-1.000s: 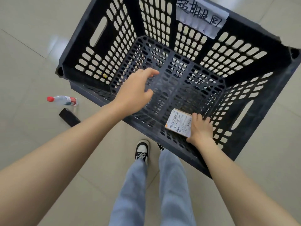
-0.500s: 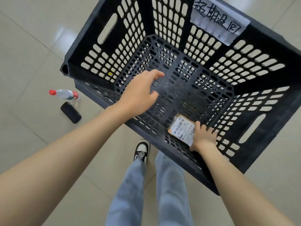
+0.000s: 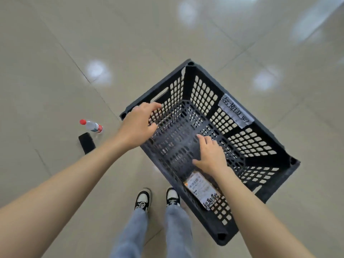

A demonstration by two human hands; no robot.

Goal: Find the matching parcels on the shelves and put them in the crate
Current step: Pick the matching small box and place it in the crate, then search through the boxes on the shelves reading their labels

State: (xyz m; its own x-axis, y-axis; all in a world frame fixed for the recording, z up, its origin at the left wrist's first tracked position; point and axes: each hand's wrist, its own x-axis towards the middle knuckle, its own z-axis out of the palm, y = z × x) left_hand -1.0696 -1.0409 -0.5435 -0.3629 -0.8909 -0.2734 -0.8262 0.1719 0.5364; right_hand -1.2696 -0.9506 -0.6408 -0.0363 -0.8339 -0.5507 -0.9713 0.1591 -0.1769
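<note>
A black perforated crate stands on the tiled floor in front of me. One small brown parcel with a white barcode label lies inside it, against the near wall, partly under my right forearm. My right hand hovers over the crate's bottom, fingers spread, holding nothing, just beyond the parcel. My left hand hangs over the crate's left rim with curled fingers apart, empty. White handwritten labels are stuck on the far wall and on the near wall.
A water bottle with a red cap lies on the floor to the left of the crate, with a black phone beside it. My legs and two black-and-white shoes stand just left of the crate's near wall.
My right hand has let go of the parcel and lifted away over the crate's middle. My head has risen, so the crate looks smaller. My left hand has drifted toward the left rim.
</note>
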